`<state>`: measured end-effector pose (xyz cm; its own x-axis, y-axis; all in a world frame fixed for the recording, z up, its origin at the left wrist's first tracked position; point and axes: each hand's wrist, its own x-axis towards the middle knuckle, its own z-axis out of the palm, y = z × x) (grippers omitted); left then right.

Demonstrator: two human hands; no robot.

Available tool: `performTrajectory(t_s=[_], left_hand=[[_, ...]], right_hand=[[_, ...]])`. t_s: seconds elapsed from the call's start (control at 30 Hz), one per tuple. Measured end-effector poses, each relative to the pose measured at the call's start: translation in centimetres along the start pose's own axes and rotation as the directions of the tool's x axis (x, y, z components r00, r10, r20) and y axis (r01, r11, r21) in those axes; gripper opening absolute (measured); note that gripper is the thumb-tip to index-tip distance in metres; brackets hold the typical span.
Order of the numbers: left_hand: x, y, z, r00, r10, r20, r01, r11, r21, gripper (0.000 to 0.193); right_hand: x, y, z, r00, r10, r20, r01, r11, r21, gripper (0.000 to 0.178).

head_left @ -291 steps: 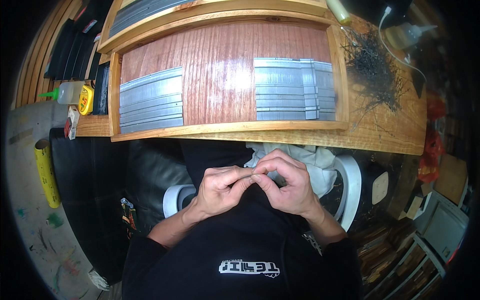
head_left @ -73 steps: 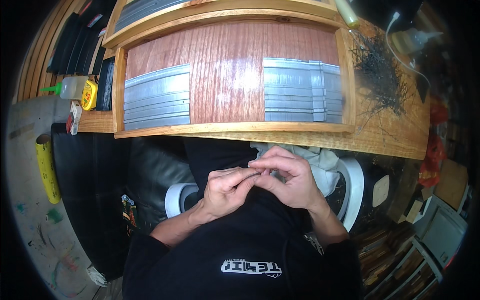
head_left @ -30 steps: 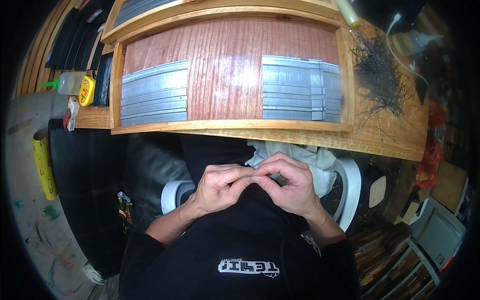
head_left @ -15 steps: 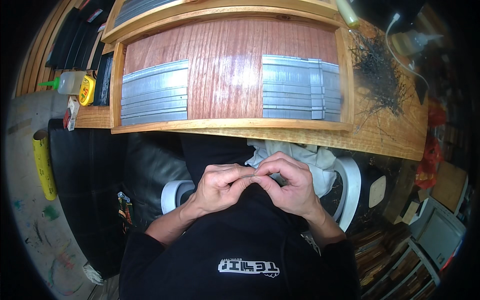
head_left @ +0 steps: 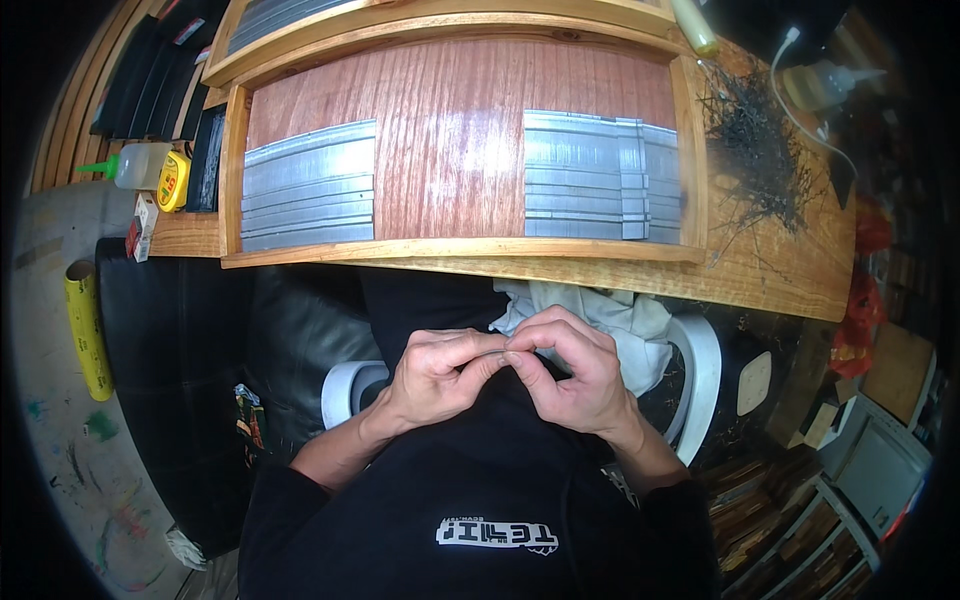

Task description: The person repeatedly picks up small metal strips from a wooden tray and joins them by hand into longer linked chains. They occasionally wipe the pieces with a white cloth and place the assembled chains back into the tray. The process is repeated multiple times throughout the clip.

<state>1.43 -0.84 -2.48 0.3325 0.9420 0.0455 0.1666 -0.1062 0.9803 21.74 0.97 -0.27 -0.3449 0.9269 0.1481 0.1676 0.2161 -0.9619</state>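
Close to my body, below the table edge, both hands meet over a thin, slightly curved grey strip (head_left: pixel 491 353). My left hand (head_left: pixel 436 378) pinches it between thumb and forefinger, with the other fingers curled in. At the strip's right end, the thumb and fingertips of my right hand (head_left: pixel 572 372) close on it. Much of the strip is hidden by the fingers, so its full length and exact kind do not show. Beyond the hands, a wooden tray (head_left: pixel 460 250) holds grey metal strips on the left (head_left: pixel 308 185) and more grey strips on the right (head_left: pixel 585 175).
A tangled heap of thin dark pieces (head_left: pixel 755 150) lies right of the tray, near a squeeze bottle (head_left: pixel 825 86) and white cable (head_left: pixel 790 38). A green-tipped bottle (head_left: pixel 137 167) and yellow tape measure (head_left: pixel 174 181) stand left. White chair arms (head_left: pixel 698 375) flank me.
The right hand's fingers have shifted very slightly at the strip's end. The left hand, the strip and the tray look almost the same.
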Motion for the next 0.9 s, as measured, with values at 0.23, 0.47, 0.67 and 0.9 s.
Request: performTrajectory(t_s=[0.23, 0.47, 0.67, 0.9], left_hand=[[0.12, 0.0, 0.01, 1.0, 0.003, -0.003, -0.003, 1.0, 0.001, 0.017], [0.18, 0.03, -0.05, 1.0, 0.004, 0.005, -0.004, 1.0, 0.011, 0.017], [0.19, 0.09, -0.06, 1.0, 0.004, 0.004, -0.004, 1.0, 0.008, 0.018], [0.08, 0.17, -0.02, 0.999, -0.034, -0.006, 0.034, 0.999, -0.011, 0.016]], right_hand=[[0.02, 0.13, 0.03, 1.0, -0.02, -0.006, 0.02, 1.0, -0.002, 0.015], [-0.13, 0.3, 0.09, 0.999, -0.029, -0.013, 0.029, 1.0, -0.009, 0.014], [-0.21, 0.32, 0.17, 0.999, -0.029, -0.015, 0.029, 1.0, -0.01, 0.014], [-0.2, 0.28, 0.26, 0.999, -0.036, -0.03, 0.035, 0.999, -0.014, 0.014]])
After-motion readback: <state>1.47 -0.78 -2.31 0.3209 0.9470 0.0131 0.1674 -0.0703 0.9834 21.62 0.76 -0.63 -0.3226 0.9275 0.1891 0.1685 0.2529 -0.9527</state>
